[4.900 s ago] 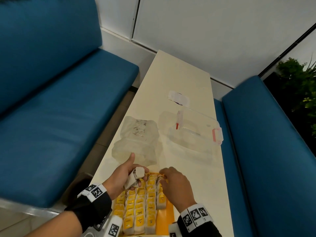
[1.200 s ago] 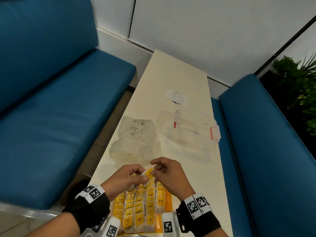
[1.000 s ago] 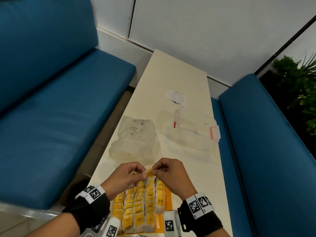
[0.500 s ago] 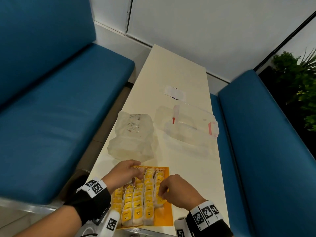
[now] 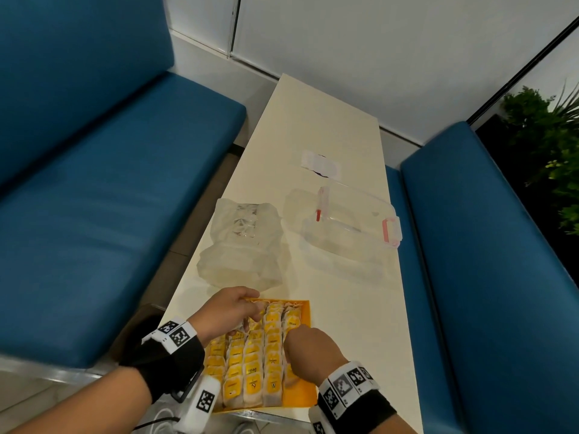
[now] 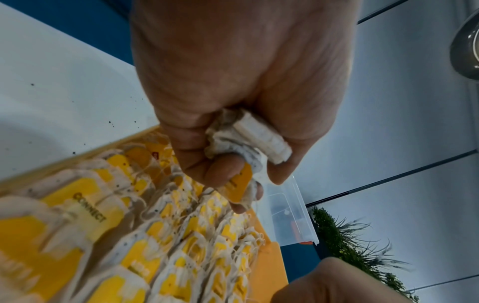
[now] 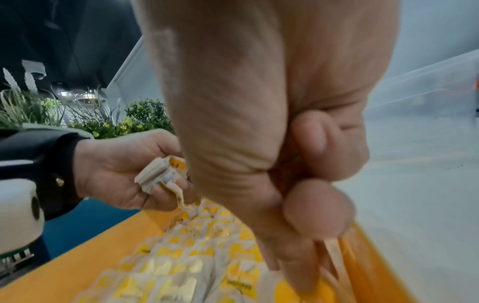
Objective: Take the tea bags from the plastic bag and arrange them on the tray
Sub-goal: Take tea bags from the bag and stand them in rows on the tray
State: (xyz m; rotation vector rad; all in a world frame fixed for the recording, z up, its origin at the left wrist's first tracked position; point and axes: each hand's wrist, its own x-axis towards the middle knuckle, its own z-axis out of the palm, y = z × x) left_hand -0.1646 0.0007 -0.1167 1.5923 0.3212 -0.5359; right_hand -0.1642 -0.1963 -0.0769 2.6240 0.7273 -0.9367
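Orange plastic, flat and thin-rimmed, makes up the tray (image 5: 302,311) at 6 o'clock in the head view, lying on the cream counter (image 5: 338,126) and filled with overlapping rows of tea bags (image 5: 253,368), soft whitish paper with yellow tags. The left hand (image 5: 227,311) sits over the tray's far left corner at 7 o'clock, fingers curled; the right hand (image 5: 308,347) hovers over the right-hand rows, curled too, though what either grips is hidden from here. At 12 o'clock from the tray slumps the crumpled, translucent plastic bag (image 5: 241,242); at 1 o'clock stands a clear rectangular storage box (image 5: 347,227) with pink latches, and beyond it a small white paper slip (image 5: 321,161). Blue padded benches (image 5: 94,189) flank the counter.

The left wrist view shows what the head view cannot: the left hand (image 6: 233,86) clutches a small stack of tea bags (image 6: 259,135), ridged paper edges at the palm and one yellow tag pinched under the fingertips. Below, the tray's rows (image 6: 145,242) blur, speckled paper tangled with strings.

The right wrist view shows the right hand (image 7: 272,131) with thumb and fingers drawn together, tips down on a tea bag (image 7: 241,276) in the tray (image 7: 77,264); whether they pinch it I cannot tell. At 9 o'clock, the left hand (image 7: 122,170) holds its folded stack (image 7: 158,174), a string trailing down.
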